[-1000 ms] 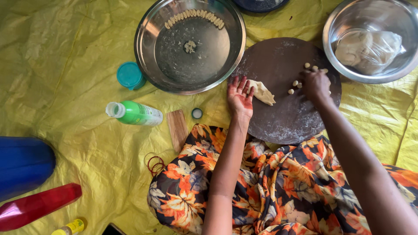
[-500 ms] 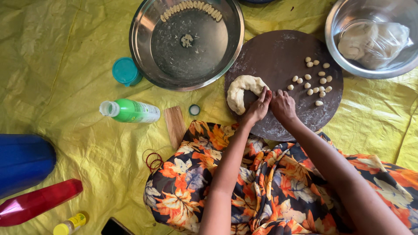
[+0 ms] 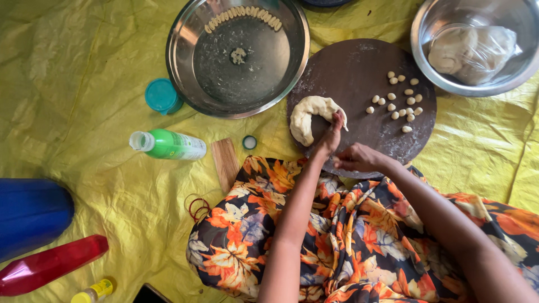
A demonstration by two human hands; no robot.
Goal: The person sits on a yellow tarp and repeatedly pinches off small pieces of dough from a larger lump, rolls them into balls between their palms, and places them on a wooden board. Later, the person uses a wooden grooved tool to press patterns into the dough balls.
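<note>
A curved roll of pale dough (image 3: 306, 115) lies on the left part of a round dark board (image 3: 359, 67). My left hand (image 3: 330, 140) reaches over the board's near edge and its fingertips pinch the roll's right end. My right hand (image 3: 356, 160) rests just beside it at the near rim with its fingers curled in; I cannot see anything in them. Several small dough balls (image 3: 401, 101) sit scattered on the board's right side, apart from both hands.
A large steel bowl (image 3: 185, 33) holds a row of shaped dough pieces (image 3: 244, 14). A second steel bowl (image 3: 418, 39) holds bagged dough (image 3: 471, 50). On the yellow sheet lie a green bottle (image 3: 171, 145), teal lid (image 3: 161, 95), ridged wooden paddle (image 3: 225, 163), blue container (image 3: 31, 213), red bottle (image 3: 50, 264).
Both hands have drawn back from the middle of the board to its near edge. The right hand left the small balls, and the dough roll now lies uncovered with the left hand at its end.
</note>
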